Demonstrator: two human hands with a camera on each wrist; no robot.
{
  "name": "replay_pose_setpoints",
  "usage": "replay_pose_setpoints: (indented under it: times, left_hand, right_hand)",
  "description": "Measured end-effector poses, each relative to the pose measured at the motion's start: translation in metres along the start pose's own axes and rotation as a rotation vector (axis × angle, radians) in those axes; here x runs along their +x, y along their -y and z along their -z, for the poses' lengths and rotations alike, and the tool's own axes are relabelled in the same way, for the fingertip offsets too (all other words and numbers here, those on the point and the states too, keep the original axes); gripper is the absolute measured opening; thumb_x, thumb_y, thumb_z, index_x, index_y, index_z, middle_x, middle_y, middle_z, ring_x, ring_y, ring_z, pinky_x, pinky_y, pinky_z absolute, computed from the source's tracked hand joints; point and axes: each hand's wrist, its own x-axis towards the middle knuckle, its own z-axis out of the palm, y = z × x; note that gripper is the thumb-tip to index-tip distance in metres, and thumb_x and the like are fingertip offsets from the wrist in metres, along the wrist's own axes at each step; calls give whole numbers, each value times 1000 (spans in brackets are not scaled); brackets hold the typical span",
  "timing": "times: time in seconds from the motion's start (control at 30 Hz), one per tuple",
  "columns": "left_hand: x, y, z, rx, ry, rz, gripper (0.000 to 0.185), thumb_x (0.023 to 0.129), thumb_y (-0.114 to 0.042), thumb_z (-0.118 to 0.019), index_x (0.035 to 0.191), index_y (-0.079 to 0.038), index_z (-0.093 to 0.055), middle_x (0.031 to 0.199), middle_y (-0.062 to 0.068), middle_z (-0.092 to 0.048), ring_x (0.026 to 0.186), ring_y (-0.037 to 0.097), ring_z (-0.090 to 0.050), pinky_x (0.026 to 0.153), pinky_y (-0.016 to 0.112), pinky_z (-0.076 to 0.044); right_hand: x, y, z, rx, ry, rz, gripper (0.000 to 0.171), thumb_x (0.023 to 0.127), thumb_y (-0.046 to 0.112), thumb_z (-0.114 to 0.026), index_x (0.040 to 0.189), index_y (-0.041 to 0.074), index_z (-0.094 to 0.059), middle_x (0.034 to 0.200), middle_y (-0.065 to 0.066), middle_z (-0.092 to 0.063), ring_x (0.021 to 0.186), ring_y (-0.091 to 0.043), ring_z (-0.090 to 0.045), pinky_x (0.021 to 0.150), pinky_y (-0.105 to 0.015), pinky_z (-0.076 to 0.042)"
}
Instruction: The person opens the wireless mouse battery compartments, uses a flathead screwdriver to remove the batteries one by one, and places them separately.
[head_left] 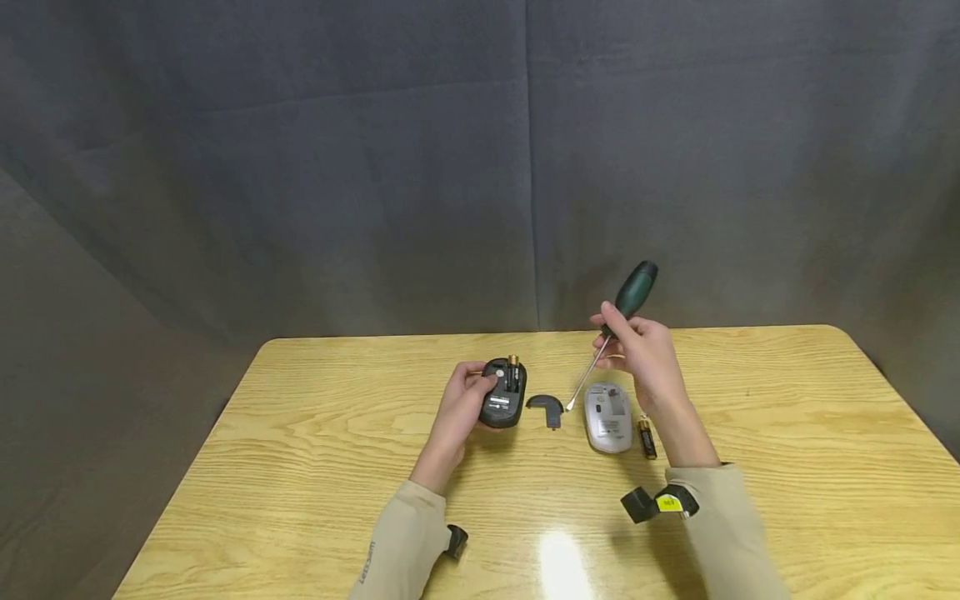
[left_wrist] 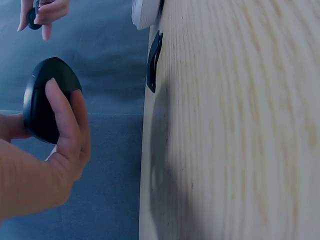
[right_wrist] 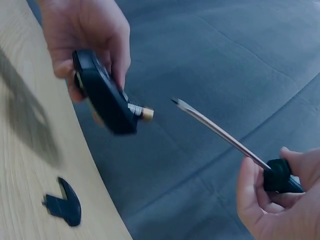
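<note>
My left hand (head_left: 467,395) grips a black computer mouse (head_left: 501,412) with its underside turned up, the thumb lying on it. A battery (head_left: 513,375) sits in the mouse's open compartment, and its gold end sticks out, as the right wrist view shows. In my right hand (head_left: 643,354) is a screwdriver with a green and black handle (head_left: 636,288); its metal shaft (right_wrist: 225,134) slants down, the tip apart from the black mouse. Between the hands, a black battery cover (head_left: 550,407) lies on the table.
A white mouse (head_left: 608,419) lies underside up on the wooden table (head_left: 315,433), its compartment uncovered. Beside it is a loose battery (head_left: 647,438). A grey curtain (head_left: 375,183) hangs behind the table's far edge.
</note>
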Motion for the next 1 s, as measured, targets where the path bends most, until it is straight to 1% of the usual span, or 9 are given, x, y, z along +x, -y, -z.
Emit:
replay_pose_setpoints:
  times: [0.07, 0.2, 0.3, 0.4, 0.47, 0.63, 0.83, 0.93, 1.0]
  left_hand:
    - [0, 0, -1, 12, -12, -28, 40, 102, -13, -54, 139, 2, -49, 119, 21, -61, 90, 20, -64, 67, 34, -61]
    - [-1, -2, -2, 72, -38, -79, 44, 102, -9, -53, 146, -7, -52, 120, 20, -57, 97, 24, -60, 75, 31, -56]
    - [-1, -3, -2, 137, -50, -111, 47, 103, -8, -50, 149, -15, -54, 123, 20, -54, 106, 28, -55, 83, 36, -52]
    - [-2, -4, -3, 166, -54, -121, 47, 103, -7, -49, 149, -16, -55, 127, 20, -54, 113, 31, -51, 91, 40, -48]
    - [-2, -3, -3, 165, -55, -121, 47, 103, -6, -49, 149, -14, -55, 128, 21, -54, 114, 31, -52, 91, 41, -49]
    - [-2, -2, -3, 147, -58, -91, 42, 104, -9, -51, 145, -4, -54, 123, 20, -53, 106, 29, -57, 84, 35, -54]
    - [-2, -2, -2, 119, -65, -70, 39, 103, -11, -52, 140, 2, -56, 121, 18, -54, 104, 26, -59, 84, 33, -55]
    - [-2, -2, -2, 109, -70, -68, 40, 102, -11, -53, 140, 2, -56, 123, 19, -55, 105, 26, -60, 83, 34, -56]
    - [-2, -1, -2, 104, -70, -67, 40, 102, -12, -54, 140, 2, -56, 124, 20, -55, 105, 27, -60, 84, 34, -57]
  right_hand:
    - [-1, 1, 6, -37, 24, -2, 45, 104, 37, -63, 112, -7, -61, 74, 2, -68, 65, -7, -66, 65, -24, -60]
    - [-1, 0, 18, -103, 66, -2, 41, 105, 32, -62, 115, -7, -53, 76, 2, -71, 65, -8, -69, 67, -26, -61]
    - [0, -3, 28, -136, 90, -5, 39, 106, 30, -61, 118, -5, -51, 78, 1, -71, 65, -9, -69, 67, -28, -61]
    - [1, -5, 39, -141, 98, -19, 39, 106, 29, -61, 119, -5, -50, 79, 0, -72, 66, -10, -71, 68, -28, -61]
    - [1, -6, 46, -158, 91, -21, 40, 106, 28, -61, 121, -7, -49, 79, 1, -72, 68, -10, -72, 68, -27, -61]
    - [1, -10, 65, -202, 70, -43, 50, 105, 22, -62, 132, -17, -45, 84, 3, -70, 70, -9, -73, 71, -25, -60]
    - [-2, -18, 89, -247, 98, -110, 56, 107, 20, -58, 137, -23, -41, 96, -8, -66, 73, -13, -75, 75, -28, -61]
    - [-3, -24, 103, -207, 105, -161, 60, 107, 19, -57, 141, -24, -34, 104, -14, -63, 78, -15, -76, 79, -29, -60]
    - [-3, -27, 113, -143, 122, -190, 57, 107, 16, -56, 140, -24, -33, 105, -15, -61, 80, -16, -76, 81, -29, -60]
